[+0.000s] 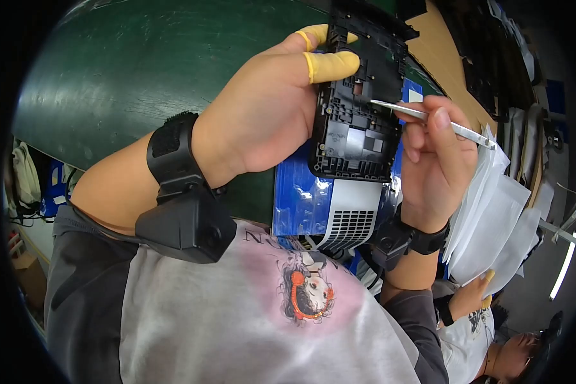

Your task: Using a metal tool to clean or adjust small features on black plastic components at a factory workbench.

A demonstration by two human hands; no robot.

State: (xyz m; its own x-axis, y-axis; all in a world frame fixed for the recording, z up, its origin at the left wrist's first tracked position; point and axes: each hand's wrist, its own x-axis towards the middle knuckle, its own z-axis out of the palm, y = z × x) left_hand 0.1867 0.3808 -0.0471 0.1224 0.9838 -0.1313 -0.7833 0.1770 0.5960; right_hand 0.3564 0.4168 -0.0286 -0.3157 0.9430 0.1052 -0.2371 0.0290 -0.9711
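Holding black frame (381,73) | in left hand (265,105) | beneath tweezers (403,111) in right hand (438,157)

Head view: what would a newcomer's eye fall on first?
The rectangular black plastic housing, upper centre, held by the left hand with yellow rubbery finger covers. Then the slim silver metal tweezers in the right hand, right of centre, their tip pointing at the housing.

One wide fisheye peers down from the wearer's head. The left hand (269,112) and right hand (438,153) show near, the desk (166,77) farther left.
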